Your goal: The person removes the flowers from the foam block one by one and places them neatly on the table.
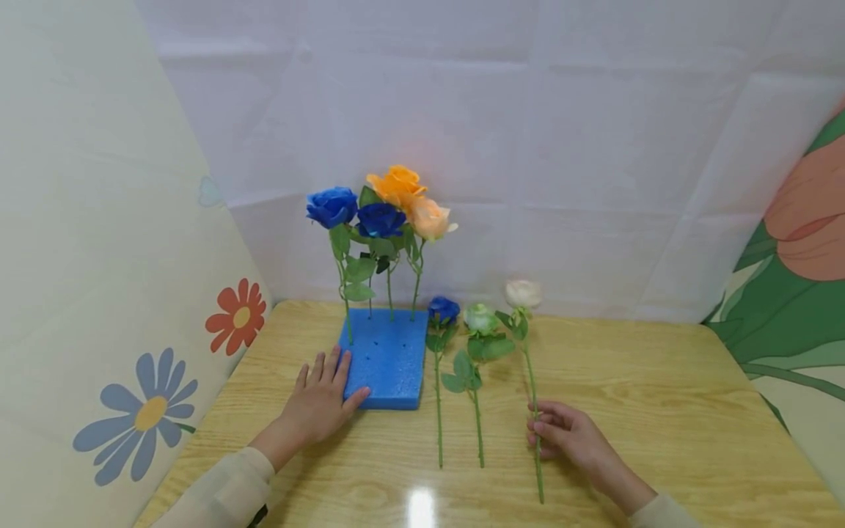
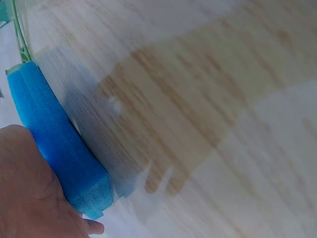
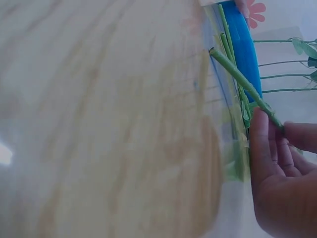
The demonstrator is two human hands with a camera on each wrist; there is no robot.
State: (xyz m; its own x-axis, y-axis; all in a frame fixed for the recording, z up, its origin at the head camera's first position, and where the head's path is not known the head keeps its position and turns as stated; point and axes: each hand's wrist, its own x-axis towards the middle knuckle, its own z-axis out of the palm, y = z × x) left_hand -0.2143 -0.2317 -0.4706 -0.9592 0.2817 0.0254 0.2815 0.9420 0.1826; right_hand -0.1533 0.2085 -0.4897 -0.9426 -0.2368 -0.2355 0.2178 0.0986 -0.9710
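My left hand (image 1: pixel 320 400) rests with straight fingers on the left edge of a blue foam block (image 1: pixel 396 374). In the left wrist view that hand (image 2: pixel 29 183) lies against the block's side (image 2: pixel 64 144). Between thumb and fingers, my right hand (image 1: pixel 577 444) pinches the green stem of a white rose (image 1: pixel 524 295). In the right wrist view the stem's cut end (image 3: pixel 223 60) points away from the hand (image 3: pixel 282 168). Two blue roses (image 1: pixel 332 207), an orange rose (image 1: pixel 398 185) and a peach rose (image 1: pixel 430 218) stand upright in the block, which has several small holes.
Beside the block a blue rose (image 1: pixel 443 311) and a pale green rose (image 1: pixel 480 320) lie on the wooden table (image 1: pixel 647 396), stems toward me. A white cloth (image 1: pixel 594 161) hangs behind. Walls with painted flowers (image 1: pixel 150 414) flank the table.
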